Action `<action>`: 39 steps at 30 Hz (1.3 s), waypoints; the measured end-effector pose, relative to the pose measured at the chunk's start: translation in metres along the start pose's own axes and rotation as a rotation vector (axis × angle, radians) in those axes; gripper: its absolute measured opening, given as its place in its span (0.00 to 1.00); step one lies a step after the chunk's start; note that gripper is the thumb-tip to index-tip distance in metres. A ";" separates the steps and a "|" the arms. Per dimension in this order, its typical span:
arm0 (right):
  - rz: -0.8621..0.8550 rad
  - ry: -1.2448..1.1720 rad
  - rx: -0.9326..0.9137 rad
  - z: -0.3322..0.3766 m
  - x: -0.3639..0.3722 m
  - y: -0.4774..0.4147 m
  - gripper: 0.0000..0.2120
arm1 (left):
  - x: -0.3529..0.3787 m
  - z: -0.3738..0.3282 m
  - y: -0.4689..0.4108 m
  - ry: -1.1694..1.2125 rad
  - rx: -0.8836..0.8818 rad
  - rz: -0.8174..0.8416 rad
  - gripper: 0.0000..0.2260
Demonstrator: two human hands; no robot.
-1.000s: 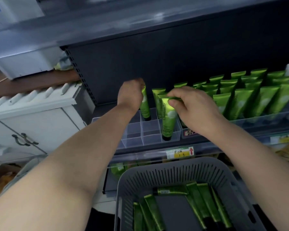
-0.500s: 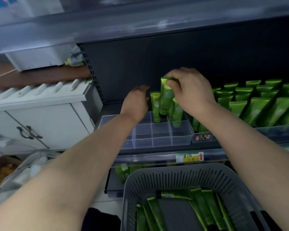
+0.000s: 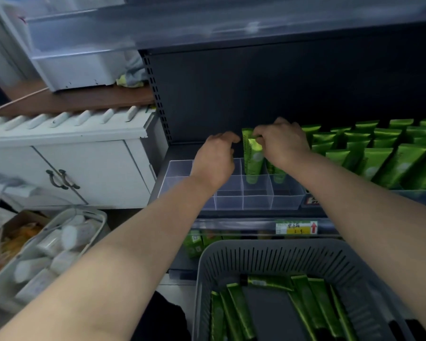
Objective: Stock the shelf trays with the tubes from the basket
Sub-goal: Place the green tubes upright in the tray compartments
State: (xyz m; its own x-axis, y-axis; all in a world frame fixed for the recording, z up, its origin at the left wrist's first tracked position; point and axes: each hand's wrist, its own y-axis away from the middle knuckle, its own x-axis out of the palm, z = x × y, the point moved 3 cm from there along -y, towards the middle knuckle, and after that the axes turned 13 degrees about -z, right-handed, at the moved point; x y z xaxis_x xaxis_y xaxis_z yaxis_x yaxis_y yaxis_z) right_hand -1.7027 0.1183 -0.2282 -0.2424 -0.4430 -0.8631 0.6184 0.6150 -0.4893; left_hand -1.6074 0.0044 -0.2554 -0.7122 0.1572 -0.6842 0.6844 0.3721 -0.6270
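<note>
We are pinching the tube (image 3: 252,158) by its crimped top with the right hand (image 3: 280,146), to stand it cap-down in a back cell of the clear tray (image 3: 285,201) | left hand (image 3: 214,163) hovering beside, loosely curled, empty | basket (image 3: 268,257) holding more.

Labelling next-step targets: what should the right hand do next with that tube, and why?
Probably let go. The right hand pinches the top of a tube that already stands upright in a cell of the clear tray; more tubes wait in the basket.
</note>
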 end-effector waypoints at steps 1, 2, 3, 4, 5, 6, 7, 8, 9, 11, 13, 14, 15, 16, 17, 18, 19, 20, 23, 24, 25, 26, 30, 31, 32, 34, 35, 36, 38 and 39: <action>0.008 0.005 -0.007 0.000 0.002 0.000 0.15 | -0.001 0.000 0.000 -0.001 0.000 -0.005 0.16; 0.008 0.006 -0.017 0.000 0.004 0.000 0.15 | -0.003 0.000 0.001 -0.002 -0.001 -0.008 0.16; -0.005 0.004 -0.028 0.000 0.004 0.000 0.15 | -0.004 -0.001 0.001 -0.004 -0.002 -0.009 0.16; -0.024 -0.003 -0.036 0.000 0.003 0.000 0.15 | -0.006 -0.001 0.002 -0.008 -0.003 -0.006 0.16; -0.042 -0.013 -0.040 0.000 0.001 0.001 0.15 | -0.007 -0.001 0.003 -0.013 -0.002 -0.004 0.16; -0.058 -0.023 -0.044 -0.001 -0.001 0.002 0.15 | -0.008 -0.001 0.004 -0.017 -0.003 -0.003 0.16; -0.071 -0.029 -0.051 -0.001 -0.004 0.003 0.14 | -0.009 -0.002 0.005 -0.020 -0.006 -0.002 0.16; -0.085 -0.031 -0.060 -0.001 -0.007 0.006 0.14 | -0.009 -0.002 0.007 -0.024 -0.011 0.001 0.16; -0.098 -0.034 -0.071 -0.001 -0.009 0.009 0.14 | -0.011 -0.004 0.009 -0.029 -0.016 0.002 0.16; -0.139 -0.044 -0.093 -0.001 -0.015 0.017 0.14 | -0.013 -0.008 0.013 -0.038 -0.014 0.002 0.16; -0.191 -0.055 -0.107 -0.001 -0.021 0.027 0.13 | -0.016 -0.013 0.019 -0.033 -0.010 0.002 0.16; -0.213 -0.054 -0.113 -0.001 -0.024 0.033 0.13 | -0.018 -0.015 0.022 -0.026 -0.009 0.001 0.16; -0.230 -0.051 -0.120 -0.002 -0.027 0.039 0.12 | -0.019 -0.018 0.026 -0.018 -0.005 0.002 0.16; -0.243 -0.052 -0.126 -0.002 -0.029 0.047 0.12 | -0.019 -0.020 0.030 -0.009 0.002 0.004 0.16; -0.251 -0.057 -0.130 -0.003 -0.031 0.056 0.11 | -0.019 -0.023 0.035 -0.002 0.012 0.007 0.16; -0.254 -0.063 -0.133 -0.004 -0.032 0.065 0.11 | -0.019 -0.026 0.040 0.003 0.024 0.010 0.15; -0.252 -0.067 -0.136 -0.006 -0.031 0.074 0.11 | -0.018 -0.029 0.046 0.005 0.031 0.018 0.15; -0.245 -0.068 -0.138 -0.008 -0.030 0.085 0.11 | -0.016 -0.031 0.053 0.008 0.034 0.029 0.15; -0.209 -0.065 -0.131 -0.016 -0.022 0.116 0.10 | -0.008 -0.036 0.075 0.015 0.041 0.064 0.16; -0.200 -0.063 -0.120 -0.019 -0.019 0.126 0.10 | -0.005 -0.038 0.083 0.017 0.045 0.078 0.16; -0.190 -0.063 -0.107 -0.022 -0.015 0.136 0.10 | -0.002 -0.040 0.091 0.022 0.052 0.089 0.16; -0.174 -0.062 -0.098 -0.024 -0.010 0.146 0.10 | 0.000 -0.042 0.099 0.032 0.057 0.101 0.16; -0.092 -0.059 -0.080 -0.035 0.015 0.187 0.13 | 0.017 -0.051 0.134 0.069 0.066 0.160 0.14; -0.061 -0.049 -0.073 -0.039 0.021 0.197 0.15 | 0.022 -0.054 0.143 0.082 0.065 0.180 0.14; -0.025 -0.039 -0.065 -0.043 0.027 0.207 0.16 | 0.030 -0.055 0.152 0.092 0.062 0.205 0.14; 0.073 -0.024 -0.037 -0.055 0.040 0.225 0.18 | 0.044 -0.058 0.170 0.093 0.050 0.263 0.15; 0.131 -0.004 -0.024 -0.061 0.047 0.233 0.18 | 0.051 -0.058 0.179 0.091 0.034 0.296 0.15; 0.191 0.025 -0.015 -0.066 0.053 0.240 0.19 | 0.058 -0.058 0.188 0.090 0.014 0.332 0.15; 0.304 0.050 0.028 -0.078 0.066 0.255 0.19 | 0.073 -0.057 0.206 0.079 -0.019 0.427 0.16; 0.359 0.045 0.060 -0.084 0.075 0.262 0.20 | 0.081 -0.055 0.215 0.072 -0.039 0.480 0.16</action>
State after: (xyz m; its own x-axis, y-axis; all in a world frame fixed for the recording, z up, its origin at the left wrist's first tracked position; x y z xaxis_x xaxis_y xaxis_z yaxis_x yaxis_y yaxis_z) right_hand -1.6218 0.3015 -0.4317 -0.0338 -0.1755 -0.9839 0.7126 0.6860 -0.1469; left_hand -1.5262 0.1477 -0.4249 -0.3278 0.3820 -0.8641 0.9328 0.2759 -0.2319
